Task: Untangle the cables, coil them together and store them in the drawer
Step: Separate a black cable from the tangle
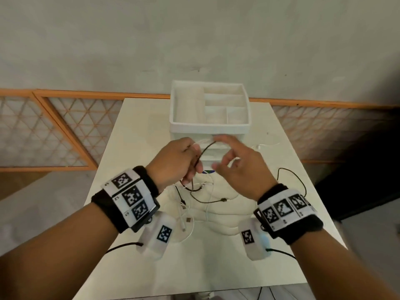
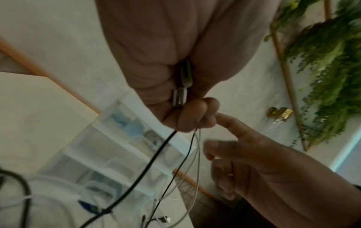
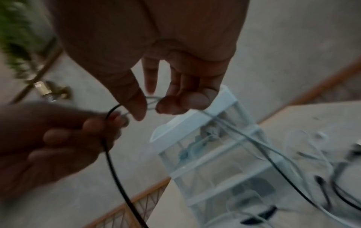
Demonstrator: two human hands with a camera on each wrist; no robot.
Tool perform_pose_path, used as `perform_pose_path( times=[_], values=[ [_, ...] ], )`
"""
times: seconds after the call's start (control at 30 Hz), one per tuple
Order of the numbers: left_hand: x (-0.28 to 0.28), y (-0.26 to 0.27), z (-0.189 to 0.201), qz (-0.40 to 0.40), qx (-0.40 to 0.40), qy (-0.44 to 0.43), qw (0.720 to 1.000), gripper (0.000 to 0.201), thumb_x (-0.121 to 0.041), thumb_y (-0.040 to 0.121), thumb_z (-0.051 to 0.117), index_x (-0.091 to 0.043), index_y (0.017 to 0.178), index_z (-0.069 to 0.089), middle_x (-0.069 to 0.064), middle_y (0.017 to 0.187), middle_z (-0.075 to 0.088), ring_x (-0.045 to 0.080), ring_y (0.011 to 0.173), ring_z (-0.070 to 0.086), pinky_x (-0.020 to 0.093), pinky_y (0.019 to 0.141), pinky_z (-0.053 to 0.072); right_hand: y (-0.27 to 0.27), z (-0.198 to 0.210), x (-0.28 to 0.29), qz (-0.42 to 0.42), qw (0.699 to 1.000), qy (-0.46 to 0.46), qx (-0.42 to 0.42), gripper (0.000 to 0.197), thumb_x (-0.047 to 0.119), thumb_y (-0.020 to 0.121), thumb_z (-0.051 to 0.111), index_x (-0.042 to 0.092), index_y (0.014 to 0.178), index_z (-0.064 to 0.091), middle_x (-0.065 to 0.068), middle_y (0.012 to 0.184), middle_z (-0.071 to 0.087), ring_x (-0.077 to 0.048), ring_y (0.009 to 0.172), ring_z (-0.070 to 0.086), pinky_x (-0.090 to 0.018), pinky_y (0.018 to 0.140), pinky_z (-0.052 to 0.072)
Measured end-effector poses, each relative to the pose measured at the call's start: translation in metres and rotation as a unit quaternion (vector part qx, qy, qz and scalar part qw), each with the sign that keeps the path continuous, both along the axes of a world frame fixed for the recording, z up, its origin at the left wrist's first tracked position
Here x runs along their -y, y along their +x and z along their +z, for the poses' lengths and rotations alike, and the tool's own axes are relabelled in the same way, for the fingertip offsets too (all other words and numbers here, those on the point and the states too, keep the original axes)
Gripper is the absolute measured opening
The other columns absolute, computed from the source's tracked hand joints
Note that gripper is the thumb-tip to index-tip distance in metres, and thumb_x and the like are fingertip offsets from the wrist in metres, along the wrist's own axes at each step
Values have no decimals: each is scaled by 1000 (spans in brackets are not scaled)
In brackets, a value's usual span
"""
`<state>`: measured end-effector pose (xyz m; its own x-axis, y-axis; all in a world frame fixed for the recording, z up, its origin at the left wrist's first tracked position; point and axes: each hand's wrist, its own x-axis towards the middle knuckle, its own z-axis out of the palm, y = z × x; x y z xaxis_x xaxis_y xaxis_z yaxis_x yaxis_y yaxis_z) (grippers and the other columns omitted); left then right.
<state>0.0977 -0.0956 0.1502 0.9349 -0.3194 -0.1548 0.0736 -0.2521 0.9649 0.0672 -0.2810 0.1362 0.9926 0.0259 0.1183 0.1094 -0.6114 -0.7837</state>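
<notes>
Above the table, my left hand (image 1: pixel 190 165) grips a bundle of black and white cables. In the left wrist view two plug ends (image 2: pixel 180 94) stick out of its fist, and a black cable (image 2: pixel 156 155) and a thin white cable (image 2: pixel 197 162) hang below. A black loop (image 1: pixel 207 147) arcs over to my right hand (image 1: pixel 225 154). In the right wrist view its thumb (image 3: pixel 136 106) and curled fingers (image 3: pixel 175 104) pinch that cable loop (image 3: pixel 151 98); strands run from there down to the table. More tangled cables (image 1: pixel 201 202) lie under both hands. The white drawer unit (image 1: pixel 210 128) stands just behind.
The drawer unit's top is an open tray with dividers (image 1: pixel 216 105); its clear drawers (image 3: pixel 205 154) look closed. A black cable (image 1: pixel 296 176) loops toward the table's (image 1: pixel 140 131) right edge. A wall with an orange lattice rail (image 1: pixel 65 131) stands behind the table.
</notes>
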Motion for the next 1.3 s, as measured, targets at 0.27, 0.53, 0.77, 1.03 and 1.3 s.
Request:
perform_pose_path(
  times=[0.27,0.53,0.77,1.03,1.3],
  values=[
    [-4,4,-33,11,-6,23,1000,28,-19,105,40,-9,83,53,0,59,60,15,53,40,29,51,34,46,36,44,-167,983,49,58,16,35,89,63,36,75,70,7,75,73,-14,60,61,-33,65,55],
    [-27,7,-63,63,-49,52,995,30,-23,105,41,-14,80,55,-4,57,45,15,62,42,33,65,34,85,44,83,-251,964,62,55,23,50,82,57,31,79,70,-2,85,73,-22,68,71,-46,75,60],
    [-35,6,-70,73,-121,74,987,30,-26,105,35,-20,80,49,3,72,43,17,67,53,36,69,45,108,54,90,-212,959,117,149,21,42,90,62,26,103,67,3,113,70,-8,61,70,-32,64,54],
    [-30,16,-65,126,-104,36,986,35,-35,104,41,-11,78,44,-3,60,30,9,40,24,22,42,24,106,-4,115,-235,971,41,13,30,42,87,63,31,114,59,5,123,64,-14,74,73,-41,77,60],
    [-22,16,-69,46,-25,272,961,43,-40,103,38,-11,71,37,6,63,46,21,45,38,30,48,32,116,23,112,-209,976,-59,-30,49,53,95,50,6,87,63,-7,75,70,-29,72,69,-36,68,52]
  ],
)
